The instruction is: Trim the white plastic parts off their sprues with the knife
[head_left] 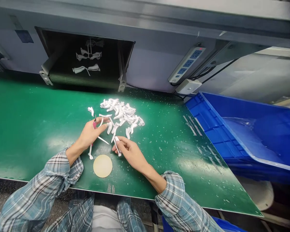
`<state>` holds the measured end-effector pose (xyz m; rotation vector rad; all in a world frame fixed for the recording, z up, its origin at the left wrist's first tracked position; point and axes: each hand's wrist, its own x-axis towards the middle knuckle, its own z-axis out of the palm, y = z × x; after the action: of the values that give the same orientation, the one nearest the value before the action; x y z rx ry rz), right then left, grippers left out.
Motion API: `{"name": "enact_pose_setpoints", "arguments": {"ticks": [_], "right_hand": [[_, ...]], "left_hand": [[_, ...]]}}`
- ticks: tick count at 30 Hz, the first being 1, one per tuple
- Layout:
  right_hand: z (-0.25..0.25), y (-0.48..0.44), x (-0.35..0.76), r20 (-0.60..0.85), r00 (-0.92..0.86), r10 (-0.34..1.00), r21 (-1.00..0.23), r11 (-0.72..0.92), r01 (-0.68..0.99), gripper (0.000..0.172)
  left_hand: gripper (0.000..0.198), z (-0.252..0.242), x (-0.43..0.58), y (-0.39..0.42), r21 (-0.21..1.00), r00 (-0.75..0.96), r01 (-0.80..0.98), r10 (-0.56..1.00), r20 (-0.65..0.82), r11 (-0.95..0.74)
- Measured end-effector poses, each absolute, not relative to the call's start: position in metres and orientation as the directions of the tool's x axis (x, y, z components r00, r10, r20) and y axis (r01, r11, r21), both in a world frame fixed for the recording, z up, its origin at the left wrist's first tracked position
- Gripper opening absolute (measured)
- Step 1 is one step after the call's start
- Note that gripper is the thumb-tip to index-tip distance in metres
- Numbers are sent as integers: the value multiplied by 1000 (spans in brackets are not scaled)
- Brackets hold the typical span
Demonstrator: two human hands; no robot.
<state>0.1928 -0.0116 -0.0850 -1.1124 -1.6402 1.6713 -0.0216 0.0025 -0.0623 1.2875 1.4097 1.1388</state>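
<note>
My left hand (pixel 90 131) is closed round a cutter with a red-pink handle (pixel 94 124), its dark tip pointing up, and white plastic pieces stick out around its fingers. Between the fingertips of my right hand (pixel 129 151) is a slim white plastic piece (pixel 117 147). A heap of small white plastic parts (pixel 122 111) lies on the green table just beyond both hands. One loose white part (pixel 91 111) sits left of the heap. Nearer me, a round cream disc (pixel 102 166) lies flat below my hands.
Behind the table, a conveyor (pixel 82 80) in a machine opening carries more white pieces (pixel 89 55). A power strip (pixel 187 64) is mounted on the machine's front. A large blue bin (pixel 222 129) stands at the right edge of the green table (pixel 159 170).
</note>
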Motion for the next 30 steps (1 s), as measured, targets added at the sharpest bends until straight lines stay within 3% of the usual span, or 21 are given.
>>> {"name": "enact_pose_setpoints", "arguments": {"ticks": [3,5,11,14,18,22,26,30], "right_hand": [[-84,-7,187,-96,-489,867,-940,83,332,35],[-82,-6,182,-26,-495,869,-896,199,396,35],[-80,0,165,109,-441,891,-788,348,507,31],[-80,11,159,146,-431,891,-753,382,535,38],[-81,35,163,208,-410,888,-642,440,628,39],[-74,69,167,278,-468,838,-462,544,700,36],[-50,131,137,329,-564,757,-325,652,685,38],[-20,216,67,370,-610,701,-272,710,650,45]], "left_hand": [[45,-60,-13,-6,988,89,-54,986,-142,147],[47,-60,-7,-12,984,101,-107,986,-129,140],[35,-53,-2,-25,994,-88,52,991,96,-92],[30,-51,-4,-29,992,-117,24,986,122,-120],[34,-57,-15,-27,995,-116,-23,989,91,-94],[48,-65,-40,-11,981,-166,-195,985,-43,10],[58,-69,-65,3,952,-176,-299,977,-121,64],[58,-75,-71,6,937,-203,-337,965,-165,89]]}}
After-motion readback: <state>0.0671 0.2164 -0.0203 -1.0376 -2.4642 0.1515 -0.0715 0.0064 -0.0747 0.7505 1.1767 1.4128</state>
